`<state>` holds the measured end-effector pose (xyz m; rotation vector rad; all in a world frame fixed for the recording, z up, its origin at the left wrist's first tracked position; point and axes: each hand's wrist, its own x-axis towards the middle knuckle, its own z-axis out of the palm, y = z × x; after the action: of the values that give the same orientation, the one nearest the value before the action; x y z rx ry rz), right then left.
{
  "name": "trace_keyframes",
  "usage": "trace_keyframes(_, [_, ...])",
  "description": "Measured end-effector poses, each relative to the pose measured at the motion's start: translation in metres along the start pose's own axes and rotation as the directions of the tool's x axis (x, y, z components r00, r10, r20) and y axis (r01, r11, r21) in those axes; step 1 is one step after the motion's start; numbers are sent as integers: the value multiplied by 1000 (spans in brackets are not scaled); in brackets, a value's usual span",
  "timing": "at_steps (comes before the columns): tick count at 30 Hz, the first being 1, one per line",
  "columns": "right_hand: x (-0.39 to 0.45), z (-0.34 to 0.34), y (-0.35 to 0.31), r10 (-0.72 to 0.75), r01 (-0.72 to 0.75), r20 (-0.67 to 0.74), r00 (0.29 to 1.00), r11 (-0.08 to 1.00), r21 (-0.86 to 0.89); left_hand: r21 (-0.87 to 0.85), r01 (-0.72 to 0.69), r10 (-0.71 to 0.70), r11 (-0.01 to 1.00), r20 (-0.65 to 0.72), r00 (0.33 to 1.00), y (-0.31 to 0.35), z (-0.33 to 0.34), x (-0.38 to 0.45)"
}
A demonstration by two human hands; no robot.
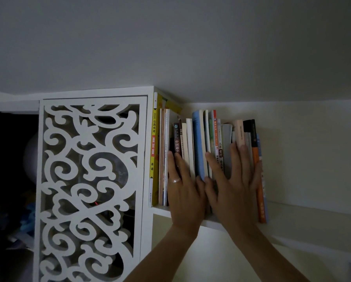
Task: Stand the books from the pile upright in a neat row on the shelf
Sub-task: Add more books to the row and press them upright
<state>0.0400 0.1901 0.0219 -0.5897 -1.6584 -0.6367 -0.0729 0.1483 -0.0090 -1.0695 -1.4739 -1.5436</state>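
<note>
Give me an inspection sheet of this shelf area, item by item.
Surface: white shelf, bare right of the books.
Job's things: row of books upright, from the yellow book by the cabinet to the orange book.
Clutter: dim items in the open compartment, unclear.
Grippers: left hand and right hand flat against the spines, fingers straight.
Cables: nothing seen.
Surroundings: white fretwork cabinet door, pale wall.

white scrollwork door (89,190), yellow spine (153,151)
</note>
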Motion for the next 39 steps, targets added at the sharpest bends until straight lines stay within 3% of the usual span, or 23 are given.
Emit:
trace_keyframes(6, [0, 3, 0, 7, -7, -3, 1000, 1000, 6, 183, -189, 194, 965, -5, 981, 3, 2, 1])
trace_keyframes(21, [-1, 3, 0, 6, -6, -12, 1000, 999, 40, -163, -15, 4, 987, -66, 998, 9, -13, 6])
trace_keyframes(30, [-1, 1, -3, 11, -11, 4, 1000, 1000, 19, -121, -83, 84, 989, -1, 996, -25, -38, 26])
trace_keyframes(34, [-1, 3, -4, 2, -2, 22, 1000, 1000, -21, 21, -191, 189, 981, 68, 980, -34, -40, 28])
trace_keyframes(39, [-2, 4, -6, -11, 11, 4, 1000, 1000, -4, 63, -179, 169, 982, 139, 976, -30, -42, 27])
